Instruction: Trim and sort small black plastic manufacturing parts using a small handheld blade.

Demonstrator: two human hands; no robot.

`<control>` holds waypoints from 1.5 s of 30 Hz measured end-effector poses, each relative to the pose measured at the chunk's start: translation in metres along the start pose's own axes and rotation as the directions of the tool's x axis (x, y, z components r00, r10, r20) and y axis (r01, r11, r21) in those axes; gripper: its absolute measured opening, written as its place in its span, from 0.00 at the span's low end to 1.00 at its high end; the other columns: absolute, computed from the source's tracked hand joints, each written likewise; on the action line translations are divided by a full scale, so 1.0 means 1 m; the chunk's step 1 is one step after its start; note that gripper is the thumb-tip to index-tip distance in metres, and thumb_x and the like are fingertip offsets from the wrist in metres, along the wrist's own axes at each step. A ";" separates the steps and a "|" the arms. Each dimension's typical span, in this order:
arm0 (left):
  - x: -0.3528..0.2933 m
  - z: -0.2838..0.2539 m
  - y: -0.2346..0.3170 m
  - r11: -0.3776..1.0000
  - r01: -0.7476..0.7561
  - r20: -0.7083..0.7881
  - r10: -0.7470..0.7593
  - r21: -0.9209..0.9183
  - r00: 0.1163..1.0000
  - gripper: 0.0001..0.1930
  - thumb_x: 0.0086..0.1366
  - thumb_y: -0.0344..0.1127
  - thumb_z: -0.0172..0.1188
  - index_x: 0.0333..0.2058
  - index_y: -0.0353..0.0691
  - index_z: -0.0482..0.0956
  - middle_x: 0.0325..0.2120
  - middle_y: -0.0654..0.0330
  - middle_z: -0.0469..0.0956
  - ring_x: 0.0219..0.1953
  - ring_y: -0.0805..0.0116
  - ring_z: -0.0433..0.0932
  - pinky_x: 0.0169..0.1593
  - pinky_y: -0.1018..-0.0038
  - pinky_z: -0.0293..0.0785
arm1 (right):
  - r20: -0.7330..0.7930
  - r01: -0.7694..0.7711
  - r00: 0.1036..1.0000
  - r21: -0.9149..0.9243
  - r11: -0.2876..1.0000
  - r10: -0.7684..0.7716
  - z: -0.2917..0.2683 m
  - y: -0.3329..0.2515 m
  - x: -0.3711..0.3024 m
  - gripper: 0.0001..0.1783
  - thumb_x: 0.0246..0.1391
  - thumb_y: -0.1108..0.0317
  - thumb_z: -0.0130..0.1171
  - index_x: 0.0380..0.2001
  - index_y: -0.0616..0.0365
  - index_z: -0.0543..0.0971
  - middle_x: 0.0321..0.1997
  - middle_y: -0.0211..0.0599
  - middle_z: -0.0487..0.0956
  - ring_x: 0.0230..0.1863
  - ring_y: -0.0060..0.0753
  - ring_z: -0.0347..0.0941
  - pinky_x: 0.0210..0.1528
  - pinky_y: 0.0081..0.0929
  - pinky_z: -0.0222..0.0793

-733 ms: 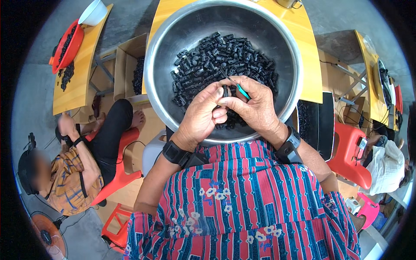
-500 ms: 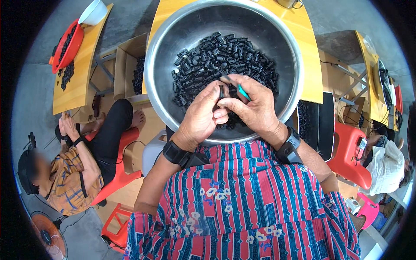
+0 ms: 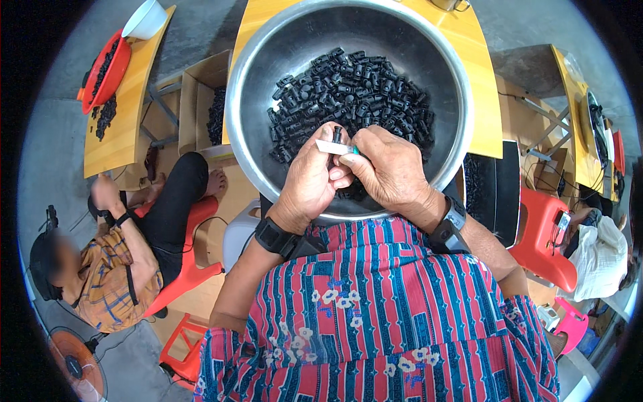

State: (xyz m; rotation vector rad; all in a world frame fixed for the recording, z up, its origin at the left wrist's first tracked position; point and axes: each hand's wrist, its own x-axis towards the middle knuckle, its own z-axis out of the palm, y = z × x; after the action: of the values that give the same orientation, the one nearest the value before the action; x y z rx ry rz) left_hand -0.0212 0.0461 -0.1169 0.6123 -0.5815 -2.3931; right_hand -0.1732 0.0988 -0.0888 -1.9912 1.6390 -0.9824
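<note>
My left hand (image 3: 309, 179) is closed, pinching a small black plastic part (image 3: 337, 135) upright between thumb and fingers. In my right hand (image 3: 394, 169) is a small knife (image 3: 329, 147) with a bright, slant-ended blade; only a bit of its teal handle shows between the fingers. The blade lies across the black part, against or just in front of it; the exact contact cannot be made out. Both hands are over the near side of a large steel bowl (image 3: 250, 151), where a heap of similar black parts (image 3: 355, 94) lies.
The bowl stands on a yellow wooden table (image 3: 483, 100). A cardboard box (image 3: 189, 107) with black parts is at the left, and red stools (image 3: 544, 231) stand on both sides. One person (image 3: 120, 261) sits at the left, another (image 3: 596, 261) at the far right.
My right hand has turned the knife: its blade, pointing up and away before, now lies across the black part with its flat face showing. My left hand keeps its pinch.
</note>
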 end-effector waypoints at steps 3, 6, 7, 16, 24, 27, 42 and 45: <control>-0.001 0.003 0.001 1.000 -0.006 -0.016 0.007 0.016 1.000 0.16 0.73 0.49 0.40 0.30 0.46 0.64 0.22 0.70 0.59 0.20 0.83 0.55 0.23 0.85 0.56 | 0.014 -0.022 1.000 -0.024 0.999 0.022 0.000 -0.001 0.000 0.14 0.55 0.57 0.56 0.29 0.57 0.72 0.26 0.40 0.72 0.29 0.45 0.73 0.30 0.38 0.70; -0.002 0.006 0.002 0.999 -0.005 -0.023 0.006 0.039 1.000 0.16 0.73 0.49 0.39 0.30 0.46 0.64 0.22 0.70 0.59 0.20 0.83 0.55 0.23 0.85 0.55 | 0.019 -0.033 0.999 -0.028 0.999 0.033 -0.001 -0.001 0.000 0.13 0.55 0.58 0.56 0.29 0.57 0.72 0.26 0.40 0.72 0.29 0.45 0.73 0.30 0.38 0.70; -0.002 0.006 0.002 0.999 -0.007 -0.024 0.009 0.053 1.000 0.16 0.73 0.49 0.39 0.30 0.46 0.64 0.22 0.70 0.59 0.20 0.83 0.55 0.23 0.85 0.55 | 0.018 -0.034 0.999 -0.028 0.999 0.034 -0.001 -0.001 0.000 0.13 0.55 0.58 0.56 0.29 0.57 0.72 0.26 0.40 0.72 0.29 0.45 0.73 0.30 0.38 0.70; -0.002 0.005 0.002 0.992 -0.030 -0.006 0.031 0.126 0.999 0.16 0.73 0.49 0.40 0.31 0.46 0.64 0.22 0.70 0.59 0.21 0.84 0.55 0.24 0.85 0.55 | 0.014 -0.021 1.000 -0.015 1.000 0.021 -0.001 0.000 0.001 0.12 0.56 0.59 0.55 0.30 0.57 0.72 0.26 0.41 0.73 0.30 0.46 0.73 0.30 0.39 0.69; -0.001 0.009 0.000 0.987 -0.060 -0.017 0.063 0.147 0.998 0.14 0.73 0.48 0.42 0.32 0.47 0.65 0.23 0.71 0.58 0.21 0.85 0.55 0.24 0.86 0.56 | 0.036 -0.051 0.998 -0.014 0.999 0.051 0.000 0.001 0.002 0.13 0.57 0.58 0.53 0.29 0.57 0.71 0.26 0.42 0.73 0.30 0.48 0.74 0.31 0.41 0.69; -0.001 0.008 -0.004 0.989 -0.069 -0.029 0.073 0.134 0.997 0.13 0.73 0.47 0.42 0.32 0.47 0.65 0.23 0.71 0.58 0.22 0.85 0.55 0.24 0.86 0.56 | 0.052 -0.068 0.996 -0.032 0.997 0.069 0.001 0.001 0.004 0.14 0.58 0.58 0.52 0.28 0.57 0.71 0.26 0.43 0.74 0.30 0.49 0.74 0.32 0.42 0.69; -0.001 0.012 -0.007 0.991 -0.105 -0.069 0.111 0.087 0.991 0.13 0.74 0.48 0.40 0.33 0.48 0.64 0.22 0.71 0.57 0.21 0.85 0.55 0.24 0.85 0.56 | 0.064 -0.033 0.997 -0.029 0.999 0.035 0.000 0.001 0.004 0.11 0.57 0.59 0.53 0.33 0.56 0.73 0.28 0.41 0.74 0.32 0.47 0.74 0.33 0.39 0.70; -0.001 0.012 -0.007 0.987 -0.108 -0.077 0.117 0.115 0.990 0.13 0.74 0.48 0.40 0.33 0.48 0.64 0.22 0.72 0.57 0.20 0.85 0.55 0.23 0.85 0.56 | 0.048 -0.035 0.998 -0.021 0.999 0.036 -0.001 0.001 0.004 0.11 0.57 0.59 0.53 0.32 0.57 0.73 0.28 0.42 0.74 0.32 0.47 0.74 0.33 0.40 0.69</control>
State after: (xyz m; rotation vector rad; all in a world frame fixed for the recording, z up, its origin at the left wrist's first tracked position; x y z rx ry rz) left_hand -0.0304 0.0544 -0.1106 0.7046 -0.6976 -2.2300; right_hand -0.1738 0.0954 -0.0878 -1.9759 1.6591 -0.9018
